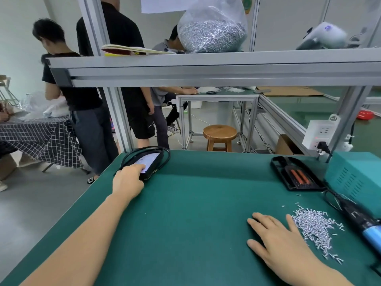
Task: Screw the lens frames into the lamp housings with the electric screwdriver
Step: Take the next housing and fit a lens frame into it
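Note:
A black lamp housing [151, 162] with a shiny inner plate and a looped black cable lies at the far left corner of the green table [195, 193]. My left hand [128, 180] reaches out to it, fingers curled over its near edge. A second black housing [294, 174] with two orange strips lies at the far right. My right hand [278, 242] rests flat on the mat, fingers spread, just left of a pile of small silver screws [315, 228]. The electric screwdriver [362, 221], black with a blue grip, lies at the right edge, untouched.
A teal power box [354, 174] stands at the right rear, with a white socket strip [319, 134] on the frame post. An aluminium shelf [206, 67] overhead carries a bag of screws [212, 32]. Several people stand beyond the table at left; a wooden stool [219, 137] is behind.

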Action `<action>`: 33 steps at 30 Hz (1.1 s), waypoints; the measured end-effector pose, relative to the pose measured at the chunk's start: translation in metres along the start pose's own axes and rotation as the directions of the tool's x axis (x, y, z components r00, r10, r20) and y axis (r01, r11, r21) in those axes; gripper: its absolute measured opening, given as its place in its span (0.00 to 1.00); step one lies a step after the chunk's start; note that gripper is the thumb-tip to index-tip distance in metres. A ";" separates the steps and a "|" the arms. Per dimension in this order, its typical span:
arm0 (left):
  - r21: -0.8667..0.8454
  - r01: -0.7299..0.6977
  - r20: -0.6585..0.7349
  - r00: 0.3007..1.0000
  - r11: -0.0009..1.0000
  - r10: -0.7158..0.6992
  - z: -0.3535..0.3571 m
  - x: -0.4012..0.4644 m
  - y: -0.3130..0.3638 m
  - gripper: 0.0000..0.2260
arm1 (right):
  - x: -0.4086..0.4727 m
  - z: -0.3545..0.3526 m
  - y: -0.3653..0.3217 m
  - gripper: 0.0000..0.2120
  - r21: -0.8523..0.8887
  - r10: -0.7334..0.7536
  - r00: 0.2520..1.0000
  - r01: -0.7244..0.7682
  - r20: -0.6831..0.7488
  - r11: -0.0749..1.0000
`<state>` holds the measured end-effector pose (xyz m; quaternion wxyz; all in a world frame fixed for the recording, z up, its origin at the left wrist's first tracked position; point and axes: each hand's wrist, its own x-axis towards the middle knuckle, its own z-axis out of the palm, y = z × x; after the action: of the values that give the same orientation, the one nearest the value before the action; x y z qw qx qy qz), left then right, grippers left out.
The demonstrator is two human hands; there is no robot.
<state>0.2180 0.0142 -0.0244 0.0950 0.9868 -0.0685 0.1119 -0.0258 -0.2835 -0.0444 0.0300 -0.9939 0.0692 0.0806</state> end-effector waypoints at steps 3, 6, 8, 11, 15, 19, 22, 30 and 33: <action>0.082 -0.052 -0.124 0.990 0.995 0.062 0.000 -0.012 0.007 0.11 | 0.005 -0.004 -0.002 0.28 0.051 0.005 0.999 -0.003 -0.035 0.999; 0.081 -0.264 -0.180 0.944 0.961 0.275 -0.003 -0.046 0.035 0.09 | 0.014 -0.009 -0.005 0.27 0.181 -0.002 0.995 0.020 -0.097 0.983; 0.054 -0.446 -0.241 0.863 0.894 0.445 -0.007 -0.079 0.061 0.11 | 0.023 -0.014 -0.005 0.26 0.255 -0.011 0.991 0.045 -0.134 0.966; 0.006 -0.602 -0.304 0.759 0.798 0.575 -0.010 -0.128 0.103 0.16 | 0.041 -0.024 0.012 0.24 0.250 0.040 0.979 0.012 -0.200 0.968; -0.034 -0.673 -0.332 0.705 0.739 0.627 -0.008 -0.176 0.150 0.20 | 0.067 -0.041 0.052 0.24 0.226 0.196 0.946 -0.138 -0.257 0.964; -0.056 -0.708 -0.377 0.668 0.704 0.642 -0.009 -0.207 0.190 0.07 | 0.087 -0.058 0.087 0.32 0.237 0.394 0.894 -0.343 -0.214 0.909; -0.037 -0.703 -0.386 0.665 0.710 0.639 -0.007 -0.221 0.205 0.13 | 0.099 -0.063 0.107 0.38 0.058 0.480 0.867 -0.476 -0.136 0.877; -0.077 -0.753 -0.371 0.631 0.654 0.682 -0.001 -0.221 0.190 0.11 | 0.118 -0.054 0.131 0.48 0.021 0.583 0.813 -0.582 -0.017 0.813; -0.103 -0.778 -0.405 0.602 0.619 0.688 0.003 -0.216 0.186 0.11 | 0.125 -0.056 0.130 0.47 0.110 0.591 0.807 -0.587 0.003 0.802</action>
<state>-0.0188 -0.1430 -0.0460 0.1830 0.8131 -0.4691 0.2920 0.0864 -0.4330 -0.0156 0.0548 -0.9214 0.3789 0.0663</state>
